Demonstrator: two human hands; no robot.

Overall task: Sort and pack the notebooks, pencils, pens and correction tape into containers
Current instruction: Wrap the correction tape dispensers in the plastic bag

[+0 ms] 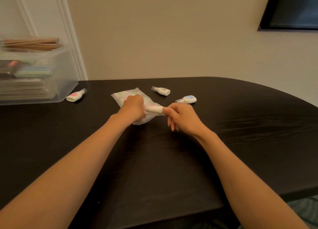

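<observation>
Right fingertips [166,110]: thumb and forefinger pinch the near end of a white correction tape [154,109]; the other fingers hang loose and straight, pointing down. Right hand [183,119] sits just right of frame centre, above the table [154,159].

Left hand [133,109]: curled, knuckles up, gripping a translucent plastic pouch [120,95] together with the far end of that same tape. Its fingertips are hidden under the hand. The tape spans the gap between the 2 hands, lying across the pouch's lower right edge. Pale pink and green shapes show through the pouch; too blurred to name.

Loose on the dark tabletop, 3 more:
- pink correction tape [76,95], left of the pouch, just beside the clear bin [67,70]
- barcode-labelled correction tape [161,90], above and right of the pouch
- blue correction tape [186,99], just beyond the right hand

The bin stands at the left edge of the frame with stacked notebooks [29,89] inside and wooden pencils [31,43] lying across the top. Both are blurred.

Upper right corner: a dark frame [292,8] on the beige wall.
</observation>
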